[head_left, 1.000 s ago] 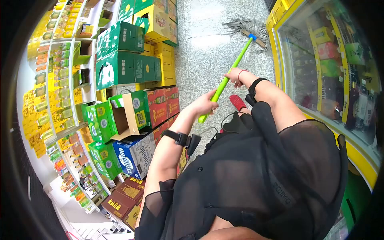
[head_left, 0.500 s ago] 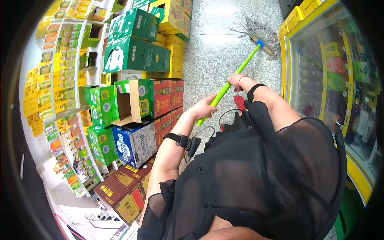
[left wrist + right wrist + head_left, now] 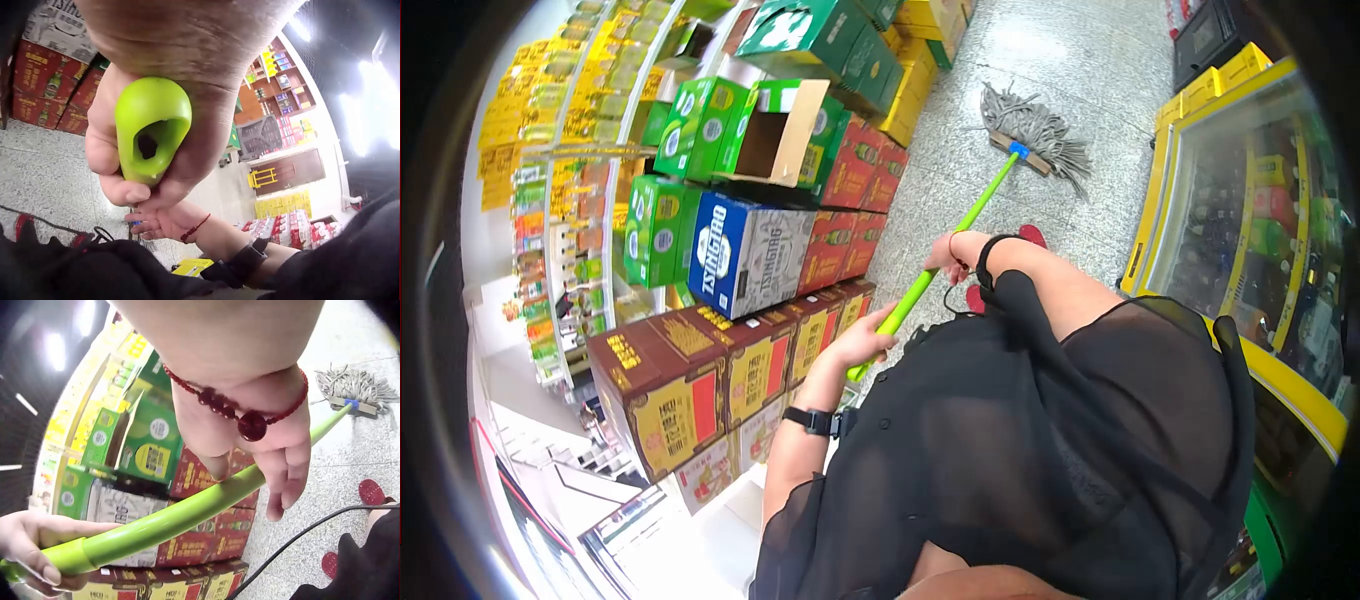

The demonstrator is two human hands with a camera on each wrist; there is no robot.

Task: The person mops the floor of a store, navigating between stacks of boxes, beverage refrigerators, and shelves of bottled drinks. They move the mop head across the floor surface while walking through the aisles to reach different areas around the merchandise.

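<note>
A grey string mop head point(image 3: 1040, 130) lies spread on the floor, joined by a blue clip to a bright green handle point(image 3: 980, 203). My left hand point(image 3: 862, 342) grips the handle near its lower end; the left wrist view shows the fingers of that hand point(image 3: 109, 134) wrapped around the hollow green end point(image 3: 153, 103). Farther up, my right hand point(image 3: 948, 256) holds the handle, with thumb and fingers on opposite sides of it in the right wrist view point(image 3: 275, 450). The mop head point(image 3: 353, 387) appears beyond it there.
Stacked drink cartons, including a blue-and-silver one point(image 3: 750, 255) and brown ones point(image 3: 665, 370), line the left side, with bottle shelves behind. A yellow-framed glass cooler point(image 3: 1250, 215) stands right. Speckled floor point(image 3: 960, 110) runs between; red shoes point(image 3: 1032, 235) are near the handle.
The mop head has moved left, away from the cooler, with its strands trailing right. Both hands have shifted left and lower in the head view, still on the handle. The view has turned, showing more brown cartons.
</note>
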